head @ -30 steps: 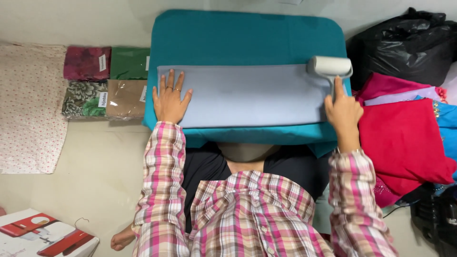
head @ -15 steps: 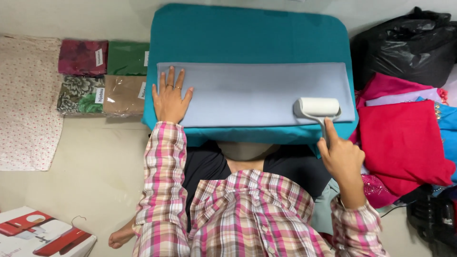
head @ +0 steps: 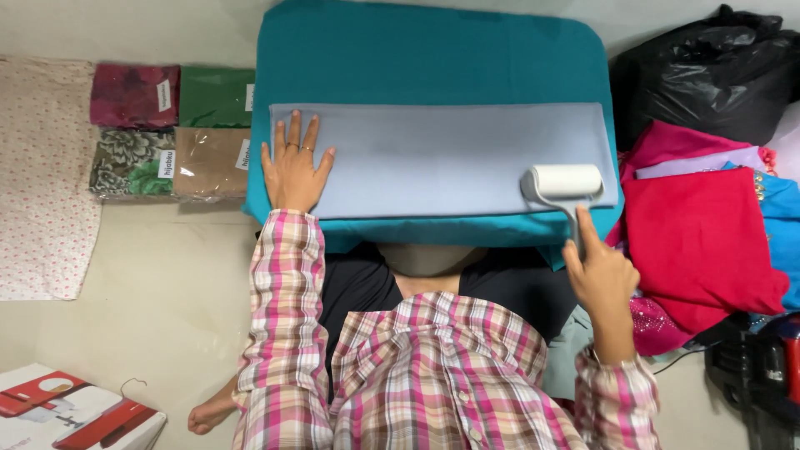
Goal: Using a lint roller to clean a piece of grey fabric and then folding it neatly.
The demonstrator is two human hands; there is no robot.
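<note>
A teal-covered bench (head: 433,58) carries a long folded grey-blue cloth (head: 442,158) lying flat across it. The left hand (head: 292,167) lies spread, palm down, on the cloth's left end. The right hand (head: 602,279) is wrapped around the handle of a white lint roller (head: 567,183), whose roll rests on the cloth's right end near the lower edge.

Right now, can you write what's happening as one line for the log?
left hand: flat on grey-blue cloth | right hand: gripping lint roller at cloth's right end | cloth on teal board | red fabric beside
</note>
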